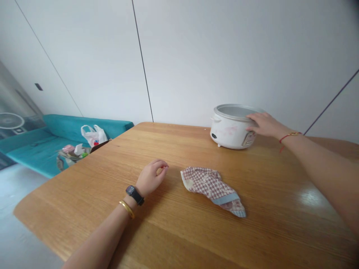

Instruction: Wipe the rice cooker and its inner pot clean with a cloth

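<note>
My right hand (262, 125) is at the far right of the table, fingers over the rim of a white rice cooker (228, 132) and thumb against its side. The cooker has no lid, and its grey metal inside shows. My left hand (151, 177) rests on the wooden table (112, 172) with its fingers curled, holding nothing. Just right of that hand lies a flat red-and-cream patterned sock (214, 190) with a pale blue band, not touching either hand.
Beyond the table's left edge stands a teal sofa (47, 157) with a white plastic bag (94, 135) and a heap of mixed items (73, 154) on it. White wall panels rise behind the table. A round fan (11, 121) stands at the far left.
</note>
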`<control>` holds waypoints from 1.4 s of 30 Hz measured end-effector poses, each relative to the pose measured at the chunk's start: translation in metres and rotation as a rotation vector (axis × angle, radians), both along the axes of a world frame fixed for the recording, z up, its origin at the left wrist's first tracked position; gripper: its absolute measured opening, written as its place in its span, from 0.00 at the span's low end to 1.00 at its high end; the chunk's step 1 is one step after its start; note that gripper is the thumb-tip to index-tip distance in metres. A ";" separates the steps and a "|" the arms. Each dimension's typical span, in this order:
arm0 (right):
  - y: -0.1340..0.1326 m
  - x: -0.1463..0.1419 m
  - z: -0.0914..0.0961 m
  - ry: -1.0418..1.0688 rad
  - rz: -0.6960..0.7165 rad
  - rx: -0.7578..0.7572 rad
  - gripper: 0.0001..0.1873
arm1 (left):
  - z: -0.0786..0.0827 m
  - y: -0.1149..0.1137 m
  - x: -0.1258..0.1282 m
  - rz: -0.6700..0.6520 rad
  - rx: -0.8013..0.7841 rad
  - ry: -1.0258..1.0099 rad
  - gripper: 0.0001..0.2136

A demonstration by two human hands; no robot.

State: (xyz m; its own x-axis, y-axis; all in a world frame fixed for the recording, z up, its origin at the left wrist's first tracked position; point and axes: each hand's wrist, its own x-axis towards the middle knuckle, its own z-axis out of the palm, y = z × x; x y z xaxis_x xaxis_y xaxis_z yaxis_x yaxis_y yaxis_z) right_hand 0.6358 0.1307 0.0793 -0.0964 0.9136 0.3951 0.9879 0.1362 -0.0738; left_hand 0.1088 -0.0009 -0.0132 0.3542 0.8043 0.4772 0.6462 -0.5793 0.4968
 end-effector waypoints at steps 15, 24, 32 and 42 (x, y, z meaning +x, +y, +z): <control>-0.050 -0.064 -0.021 -0.030 -0.108 0.330 0.32 | 0.002 0.001 0.002 0.010 -0.039 0.034 0.10; -0.193 -0.227 -0.072 -0.025 0.543 -0.301 0.26 | 0.005 -0.002 -0.001 0.008 -0.049 0.040 0.10; -0.159 -0.090 -0.063 0.118 0.232 -0.205 0.21 | 0.021 -0.002 -0.021 0.028 -0.047 0.044 0.13; -0.152 -0.010 -0.074 -0.006 -0.155 -0.123 0.24 | 0.017 0.007 -0.059 0.243 -0.080 -0.035 0.17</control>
State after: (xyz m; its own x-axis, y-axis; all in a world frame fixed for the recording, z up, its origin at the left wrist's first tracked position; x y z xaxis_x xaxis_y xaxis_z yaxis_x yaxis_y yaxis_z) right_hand 0.6260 -0.0211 0.0051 0.0474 0.9590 0.2794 0.9968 -0.0274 -0.0751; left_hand 0.0497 0.0066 0.0038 0.1298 0.8994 0.4174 0.7431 -0.3669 0.5596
